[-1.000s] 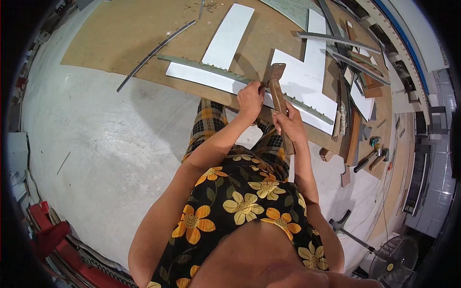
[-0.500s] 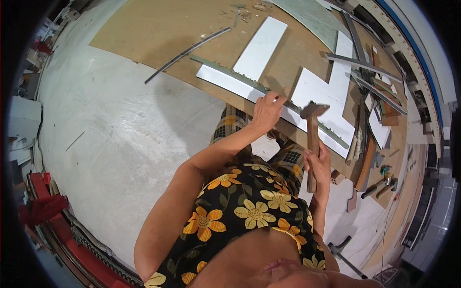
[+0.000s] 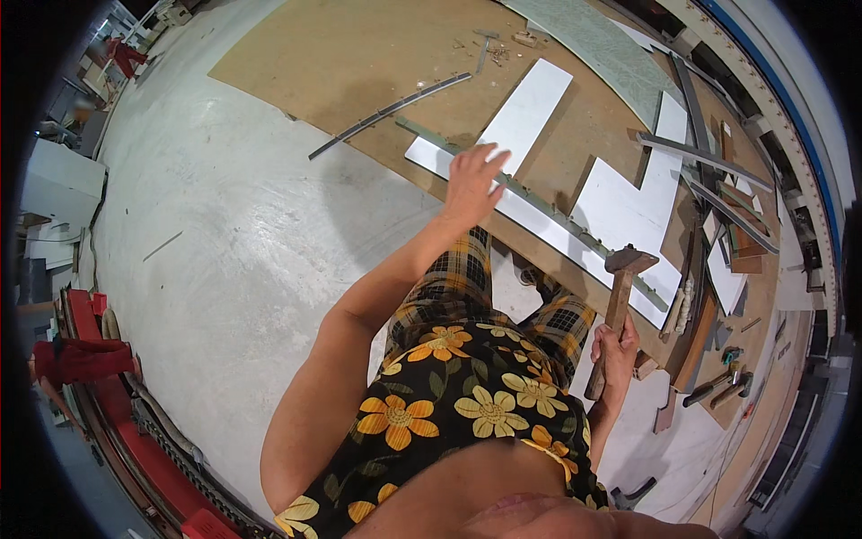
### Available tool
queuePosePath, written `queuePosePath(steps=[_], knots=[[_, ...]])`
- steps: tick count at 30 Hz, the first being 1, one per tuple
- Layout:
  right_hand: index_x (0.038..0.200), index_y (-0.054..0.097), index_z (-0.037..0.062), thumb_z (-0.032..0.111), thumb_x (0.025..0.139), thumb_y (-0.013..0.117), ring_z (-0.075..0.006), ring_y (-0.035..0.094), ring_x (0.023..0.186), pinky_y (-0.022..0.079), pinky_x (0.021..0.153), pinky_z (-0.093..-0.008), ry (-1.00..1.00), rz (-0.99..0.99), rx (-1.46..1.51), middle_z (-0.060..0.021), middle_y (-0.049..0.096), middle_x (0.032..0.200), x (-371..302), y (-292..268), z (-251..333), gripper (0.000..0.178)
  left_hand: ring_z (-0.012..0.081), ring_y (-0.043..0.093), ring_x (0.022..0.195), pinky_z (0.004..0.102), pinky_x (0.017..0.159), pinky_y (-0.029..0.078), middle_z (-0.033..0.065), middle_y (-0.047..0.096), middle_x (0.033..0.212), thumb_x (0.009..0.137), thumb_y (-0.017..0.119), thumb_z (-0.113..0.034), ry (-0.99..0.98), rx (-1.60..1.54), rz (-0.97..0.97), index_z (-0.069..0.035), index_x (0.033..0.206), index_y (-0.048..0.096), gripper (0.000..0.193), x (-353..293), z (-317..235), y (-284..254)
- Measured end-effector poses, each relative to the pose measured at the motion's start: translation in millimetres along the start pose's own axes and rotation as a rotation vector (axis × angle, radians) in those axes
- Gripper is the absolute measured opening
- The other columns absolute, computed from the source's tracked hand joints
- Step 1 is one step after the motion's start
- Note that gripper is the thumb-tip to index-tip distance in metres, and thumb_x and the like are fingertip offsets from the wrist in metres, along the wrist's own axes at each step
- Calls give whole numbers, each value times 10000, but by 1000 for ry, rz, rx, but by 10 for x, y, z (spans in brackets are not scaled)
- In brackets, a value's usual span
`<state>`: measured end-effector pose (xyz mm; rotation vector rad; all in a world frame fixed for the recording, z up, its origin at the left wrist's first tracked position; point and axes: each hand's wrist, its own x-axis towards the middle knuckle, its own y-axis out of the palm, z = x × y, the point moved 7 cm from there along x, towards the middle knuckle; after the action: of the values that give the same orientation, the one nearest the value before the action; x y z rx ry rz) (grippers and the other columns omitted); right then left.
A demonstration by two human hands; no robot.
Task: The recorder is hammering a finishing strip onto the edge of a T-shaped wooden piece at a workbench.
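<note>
1. Hammer (image 3: 620,310): upright in my right hand (image 3: 617,349), fingers wrapped round its handle; a slack grip could make it glance off.
2. Green strip (image 3: 548,209): lies along the long white panel (image 3: 539,221), near the worktop (image 3: 359,63) edge; a nudge could skew it.
3. Left hand (image 3: 474,184): over the strip, fingers loosely spread; contact unclear. A stray blow could bruise them.

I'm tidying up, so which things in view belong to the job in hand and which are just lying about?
Apparently in use:
wooden-handled metal hammer, in the right hand
long narrow green strip, nearest the left hand
flat white board along that strip

Apparently lying about:
long thin dark grey strip, left of the board
straight grey bar, at right
black-handled tool, lower right
</note>
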<state>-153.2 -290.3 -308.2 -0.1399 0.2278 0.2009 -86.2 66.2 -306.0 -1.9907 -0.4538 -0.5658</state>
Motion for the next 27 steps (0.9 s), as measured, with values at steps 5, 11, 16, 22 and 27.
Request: queuePosePath(steps=[5, 11, 16, 22, 27], knots=[[1296, 491, -14, 44, 883, 533, -68, 431, 433, 365, 396, -217, 5, 3, 16, -8, 505, 621, -48, 104, 131, 419, 339, 508, 1115, 464, 943, 385, 143, 568, 1177, 765, 722, -122, -392, -46, -285, -87, 1251, 545, 518, -240, 881, -132], [1335, 473, -12, 32, 877, 532, -66, 436, 443, 373, 403, -220, 10, 59, -17, -8, 511, 639, -2, 226, 142, 463, 314, 586, 950, 438, 835, 446, 104, 637, 976, 768, 729, -129, -602, -115, -335, -82, 1117, 633, 365, -278, 1433, -29], [1311, 485, -17, 18, 869, 539, -62, 434, 448, 377, 406, -218, 25, 76, 13, -11, 522, 676, -5, 356, 187, 447, 317, 610, 868, 437, 776, 472, 115, 653, 851, 757, 742, -153, -603, -184, -327, -89, 907, 719, 164, -147, 1501, 2], [1258, 504, -20, 1, 873, 535, -62, 434, 450, 379, 409, -216, 41, 93, 14, -8, 516, 674, -20, 401, 188, 387, 302, 613, 864, 441, 745, 466, 98, 660, 856, 758, 744, -186, -593, -65, -294, -107, 854, 723, 126, -108, 1465, -36], [1257, 504, -21, -2, 875, 537, -63, 430, 449, 377, 411, -216, 32, 102, 13, -4, 505, 654, -24, 405, 181, 384, 277, 595, 911, 447, 777, 438, 52, 647, 879, 762, 738, -194, -518, 109, -249, -147, 847, 716, 100, -57, 1409, -70]])
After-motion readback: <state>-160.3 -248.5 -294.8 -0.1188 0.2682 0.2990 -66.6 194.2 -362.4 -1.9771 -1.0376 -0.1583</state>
